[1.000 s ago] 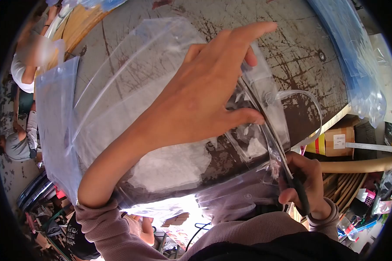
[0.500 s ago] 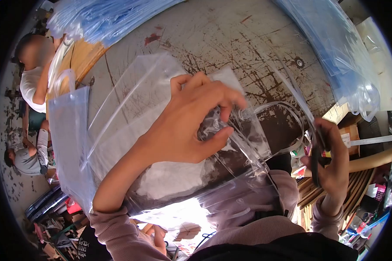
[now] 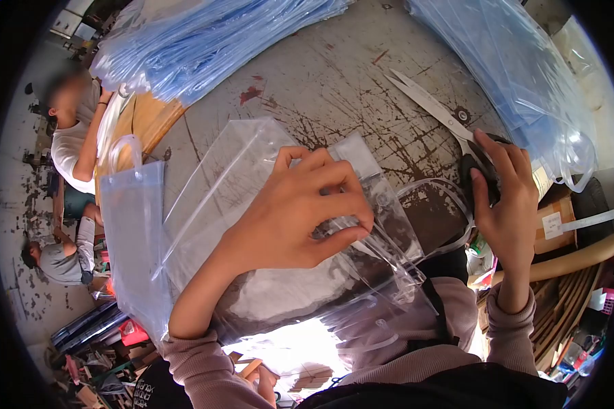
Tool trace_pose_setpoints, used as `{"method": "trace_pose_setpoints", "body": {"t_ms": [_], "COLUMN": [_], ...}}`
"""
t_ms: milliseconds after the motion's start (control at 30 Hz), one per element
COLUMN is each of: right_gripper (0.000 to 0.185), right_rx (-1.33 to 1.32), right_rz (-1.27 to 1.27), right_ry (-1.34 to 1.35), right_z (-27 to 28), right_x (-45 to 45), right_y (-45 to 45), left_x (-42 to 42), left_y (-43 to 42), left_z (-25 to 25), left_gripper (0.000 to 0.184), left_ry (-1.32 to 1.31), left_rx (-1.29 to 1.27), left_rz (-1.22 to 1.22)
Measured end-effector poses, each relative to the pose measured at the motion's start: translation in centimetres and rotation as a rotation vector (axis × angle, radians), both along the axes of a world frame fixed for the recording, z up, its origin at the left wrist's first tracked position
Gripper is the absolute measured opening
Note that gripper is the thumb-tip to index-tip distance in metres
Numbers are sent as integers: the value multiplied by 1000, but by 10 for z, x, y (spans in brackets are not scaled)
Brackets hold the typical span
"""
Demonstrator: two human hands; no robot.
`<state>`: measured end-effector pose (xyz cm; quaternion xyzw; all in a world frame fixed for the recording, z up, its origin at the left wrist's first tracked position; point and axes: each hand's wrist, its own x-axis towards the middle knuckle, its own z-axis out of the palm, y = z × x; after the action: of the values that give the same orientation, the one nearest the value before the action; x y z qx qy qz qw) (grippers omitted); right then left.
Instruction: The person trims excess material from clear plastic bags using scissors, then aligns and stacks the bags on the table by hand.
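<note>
My left hand (image 3: 305, 208) is curled over a clear plastic bag (image 3: 293, 290), thumb and fingers closed on a bunched fold of it. The sheet spreads under my wrist and over the table's front edge, and part of the grip is hidden behind my knuckles. At the right, my right hand (image 3: 508, 201) has its fingers around the black handles of a pair of scissors (image 3: 433, 108). The blades point away to the upper left over the table, slightly apart. A thin clear plastic strip (image 3: 430, 183) loops between the bag and the scissors.
A pile of bluish plastic bags (image 3: 218, 48) lies at the back left, another stack (image 3: 505, 68) at the back right. A handled bag (image 3: 135, 225) hangs at the left edge of the scratched table (image 3: 348, 75). Two people sit at the far left; cardboard rolls (image 3: 573, 259) stand right.
My right hand has moved forward over the table, turning the scissors so their blades show flat. My left hand keeps its hold on the plastic; the view has shifted slightly.
</note>
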<state>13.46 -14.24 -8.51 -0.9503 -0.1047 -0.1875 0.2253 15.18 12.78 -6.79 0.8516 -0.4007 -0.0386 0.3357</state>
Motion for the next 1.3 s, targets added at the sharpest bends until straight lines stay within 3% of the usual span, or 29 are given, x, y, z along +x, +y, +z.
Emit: {"method": "trace_pose_setpoints", "body": {"t_ms": [267,333,400,467,533,767,1067,1200,1267,1300], "right_gripper": [36,36,31,41,37,19,13,18,13,13], "right_rx": [-184,-177,38,357,418,567,688,664,383,381], "right_rz": [-37,-66,100,483,477,409,411,370,277,278], "right_ry": [-57,-222,-105,170,189,181,374,305,129,133], "right_z": [-5,0,13,25,12,-4,-1,-9,-8,-9], "right_x": [-3,-10,-32,-47,-58,-60,-51,-47,-48,-48], "right_y": [8,18,31,44,63,69,74,80,82,84], "left_x": [-16,-22,-23,-23,-22,-21,-15,-14,-12,-10], "left_y": [-4,-4,-4,-4,-4,-2,1,-3,-6,-9], "left_z": [21,27,32,32,30,35,25,16,10,7], "left_gripper": [16,17,12,10,12,16,15,17,18,19], "left_ry": [-307,-317,-291,-266,-196,-247,-237,-275,-287,-280], "left_rx": [212,329,361,389,270,250,190,211,209,152], "left_rz": [-31,-45,-69,-98,-114,-16,-30,-2,14,29]}}
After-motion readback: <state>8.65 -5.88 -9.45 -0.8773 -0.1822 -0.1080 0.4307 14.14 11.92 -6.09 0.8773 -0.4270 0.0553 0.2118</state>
